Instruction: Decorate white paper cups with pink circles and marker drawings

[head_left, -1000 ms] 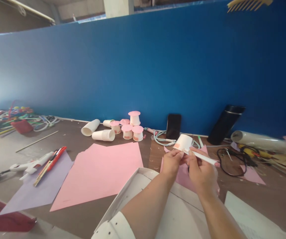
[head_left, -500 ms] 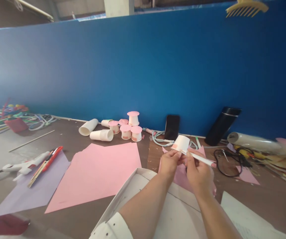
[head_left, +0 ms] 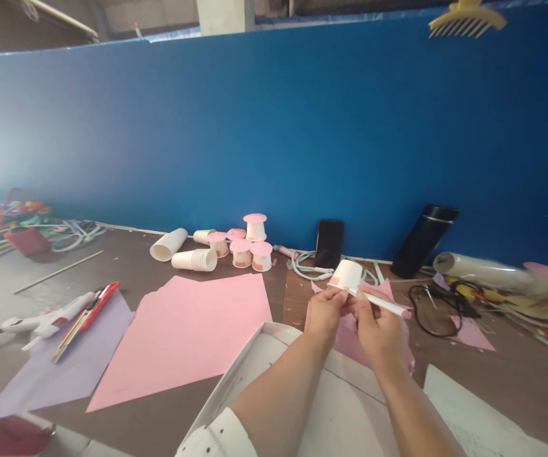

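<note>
My left hand point(head_left: 325, 312) pinches the rim of an upside-down white paper cup point(head_left: 347, 274), which has a small pinkish-orange patch on its side. Held in my right hand point(head_left: 382, 327) is a white pen point(head_left: 385, 304) with a pink end, its other end close to the cup's rim. My fingers hide exactly where the pen's tip meets the cup. Crumpled pink paper point(head_left: 350, 343) lies beneath both hands. Against the blue panel, several upturned cups with pink paper discs point(head_left: 255, 228) stand grouped, one raised above the others.
Pink sheet point(head_left: 192, 330), purple sheet point(head_left: 73, 374), box cutter point(head_left: 86, 320) and glue gun point(head_left: 47, 317) lie left. Nested cups point(head_left: 193, 259) rest on their side. A phone point(head_left: 329, 244), black flask point(head_left: 423, 241) and black cable point(head_left: 433, 327) sit farther back. A white tray-like board point(head_left: 340, 406) lies under my forearms.
The camera view has shifted very slightly. Both hands keep the same hold on the cup and the pen, with hardly any movement between them.
</note>
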`<action>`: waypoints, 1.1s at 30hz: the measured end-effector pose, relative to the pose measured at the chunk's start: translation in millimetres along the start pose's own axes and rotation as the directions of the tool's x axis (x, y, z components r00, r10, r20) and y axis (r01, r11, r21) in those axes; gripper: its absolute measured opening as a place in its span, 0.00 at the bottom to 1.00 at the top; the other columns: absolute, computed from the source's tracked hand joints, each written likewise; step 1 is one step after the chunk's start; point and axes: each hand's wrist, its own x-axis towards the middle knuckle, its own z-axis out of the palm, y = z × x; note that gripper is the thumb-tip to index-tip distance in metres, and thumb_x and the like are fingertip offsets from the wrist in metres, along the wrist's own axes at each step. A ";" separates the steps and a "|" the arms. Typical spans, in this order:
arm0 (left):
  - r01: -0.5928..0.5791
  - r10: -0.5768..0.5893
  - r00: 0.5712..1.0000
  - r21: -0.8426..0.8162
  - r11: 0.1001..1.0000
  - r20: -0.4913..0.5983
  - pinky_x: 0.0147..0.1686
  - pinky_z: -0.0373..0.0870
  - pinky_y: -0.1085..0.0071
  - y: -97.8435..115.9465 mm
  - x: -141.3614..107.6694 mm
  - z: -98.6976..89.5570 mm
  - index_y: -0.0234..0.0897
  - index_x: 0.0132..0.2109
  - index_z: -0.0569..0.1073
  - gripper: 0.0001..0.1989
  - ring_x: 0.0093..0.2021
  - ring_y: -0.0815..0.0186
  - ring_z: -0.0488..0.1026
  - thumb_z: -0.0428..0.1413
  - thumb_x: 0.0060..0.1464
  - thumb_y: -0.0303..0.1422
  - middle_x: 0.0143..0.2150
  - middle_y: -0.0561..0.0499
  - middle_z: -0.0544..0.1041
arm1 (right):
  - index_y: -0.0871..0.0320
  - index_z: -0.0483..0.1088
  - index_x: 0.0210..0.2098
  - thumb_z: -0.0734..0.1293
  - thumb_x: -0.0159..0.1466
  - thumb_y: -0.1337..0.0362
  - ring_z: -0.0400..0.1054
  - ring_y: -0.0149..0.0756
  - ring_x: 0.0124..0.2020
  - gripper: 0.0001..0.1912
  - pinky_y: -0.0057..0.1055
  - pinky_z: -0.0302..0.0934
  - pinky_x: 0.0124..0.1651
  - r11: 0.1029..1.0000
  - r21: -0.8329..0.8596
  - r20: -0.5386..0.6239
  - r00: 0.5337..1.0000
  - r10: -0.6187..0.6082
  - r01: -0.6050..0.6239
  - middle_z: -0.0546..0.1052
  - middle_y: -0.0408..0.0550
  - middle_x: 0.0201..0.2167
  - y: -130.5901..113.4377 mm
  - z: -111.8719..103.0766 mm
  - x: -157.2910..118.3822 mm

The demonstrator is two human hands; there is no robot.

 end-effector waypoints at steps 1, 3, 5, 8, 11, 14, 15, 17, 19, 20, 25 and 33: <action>-0.001 0.001 1.000 -0.002 1.000 0.004 0.41 0.73 0.66 -0.5 0.5 -0.3 0.33 0.30 0.78 0.13 0.31 0.65 0.75 0.66 0.40 0.39 0.28 0.48 0.77 | 0.58 0.76 0.39 0.58 0.62 0.48 0.72 0.45 0.36 0.23 0.36 0.62 0.39 1.000 -0.005 0.004 1.000 0.005 -0.005 0.78 0.53 0.31 0.5 0.2 0.2; -0.002 0.002 1.000 -0.008 1.000 0.008 0.41 0.73 0.65 -0.8 0.9 -0.5 0.33 0.30 0.78 0.13 0.31 0.65 0.75 0.66 0.40 0.39 0.28 0.48 0.77 | 0.58 0.76 0.39 0.58 0.61 0.48 0.72 0.45 0.36 0.23 0.36 0.62 0.39 1.000 -0.012 0.007 1.000 0.024 -0.024 0.78 0.53 0.29 1.7 0.5 0.5; -0.001 0.001 1.000 -0.011 1.000 0.008 0.41 0.73 0.65 -0.2 0.4 0.0 0.33 0.30 0.78 0.13 0.31 0.66 0.75 0.66 0.40 0.39 0.28 0.49 0.76 | 0.58 0.76 0.39 0.58 0.61 0.48 0.72 0.45 0.36 0.23 0.36 0.62 0.39 0.999 -0.018 0.008 0.999 0.038 -0.038 0.78 0.53 0.29 2.7 0.7 0.9; 0.008 -0.008 1.000 -0.005 1.000 0.008 0.41 0.73 0.65 1.9 -1.3 1.4 0.32 0.29 0.78 0.14 0.31 0.66 0.75 0.67 0.39 0.39 0.28 0.48 0.76 | 0.57 0.76 0.39 0.58 0.61 0.48 0.72 0.45 0.36 0.23 0.35 0.62 0.38 0.999 -0.025 -0.003 1.000 0.022 -0.022 0.78 0.53 0.31 3.2 0.5 1.9; 0.016 -0.016 1.000 0.001 1.000 0.019 0.41 0.73 0.64 3.4 -2.9 2.2 0.32 0.30 0.77 0.14 0.30 0.65 0.75 0.67 0.39 0.39 0.28 0.48 0.76 | 0.57 0.77 0.39 0.58 0.62 0.49 0.72 0.44 0.37 0.22 0.35 0.62 0.39 1.000 -0.031 -0.021 1.000 -0.003 0.002 0.79 0.54 0.35 3.3 0.3 3.0; 0.012 -0.012 1.000 0.014 1.000 0.015 0.41 0.73 0.64 3.2 -3.1 2.0 0.33 0.29 0.77 0.14 0.30 0.66 0.74 0.67 0.40 0.40 0.27 0.49 0.76 | 0.58 0.77 0.39 0.59 0.61 0.49 0.72 0.45 0.36 0.22 0.35 0.62 0.39 1.000 -0.027 -0.015 1.000 0.004 -0.005 0.79 0.54 0.32 3.7 0.1 3.3; 0.009 -0.009 1.000 0.017 1.000 0.009 0.41 0.73 0.64 2.9 -3.0 1.8 0.33 0.29 0.77 0.14 0.30 0.66 0.74 0.67 0.40 0.39 0.27 0.49 0.76 | 0.58 0.76 0.38 0.59 0.61 0.49 0.72 0.45 0.36 0.22 0.35 0.62 0.38 1.000 -0.023 -0.011 1.000 0.011 -0.012 0.78 0.53 0.31 3.8 0.0 3.1; 0.005 -0.005 1.000 0.014 1.000 0.011 0.41 0.73 0.65 2.3 -2.7 1.4 0.33 0.29 0.77 0.13 0.30 0.66 0.74 0.66 0.41 0.39 0.27 0.49 0.76 | 0.58 0.76 0.38 0.60 0.61 0.48 0.72 0.45 0.35 0.22 0.36 0.62 0.38 1.000 -0.012 -0.005 1.000 0.018 -0.018 0.78 0.53 0.29 3.5 -0.5 2.6; 0.006 -0.006 1.000 -0.004 1.000 0.021 0.42 0.72 0.65 2.3 -2.8 0.8 0.32 0.30 0.77 0.13 0.31 0.66 0.75 0.66 0.42 0.39 0.28 0.48 0.76 | 0.58 0.76 0.38 0.60 0.62 0.48 0.72 0.45 0.35 0.22 0.36 0.62 0.38 1.000 0.003 -0.013 1.000 0.007 -0.007 0.78 0.53 0.29 2.3 -1.7 1.6; 0.011 -0.011 1.000 -0.018 1.000 0.025 0.42 0.72 0.65 2.6 -3.1 0.5 0.32 0.30 0.77 0.13 0.31 0.65 0.75 0.66 0.43 0.39 0.28 0.48 0.76 | 0.58 0.76 0.39 0.60 0.62 0.48 0.72 0.45 0.34 0.22 0.36 0.62 0.38 1.000 0.013 -0.028 1.000 -0.003 0.004 0.78 0.53 0.29 1.3 -2.4 1.0; 0.050 -0.047 0.999 -0.172 0.984 0.020 0.42 0.71 0.69 7.0 -5.6 -1.3 0.29 0.33 0.77 0.14 0.35 0.66 0.75 0.67 0.43 0.36 0.32 0.45 0.77 | 0.59 0.74 0.43 0.61 0.63 0.47 0.71 0.39 0.28 0.23 0.34 0.63 0.34 0.991 0.132 -0.113 0.993 0.017 -0.002 0.79 0.54 0.35 -4.8 -5.9 -2.2; 0.109 -0.107 0.994 -0.359 0.927 0.026 0.36 0.71 0.77 12.0 -6.4 -3.4 0.31 0.36 0.76 0.09 0.34 0.71 0.76 0.65 0.47 0.30 0.32 0.48 0.77 | 0.59 0.75 0.43 0.61 0.63 0.45 0.70 0.37 0.25 0.25 0.33 0.62 0.32 0.990 0.138 -0.100 0.994 0.044 -0.030 0.78 0.50 0.29 -6.0 -5.3 -0.8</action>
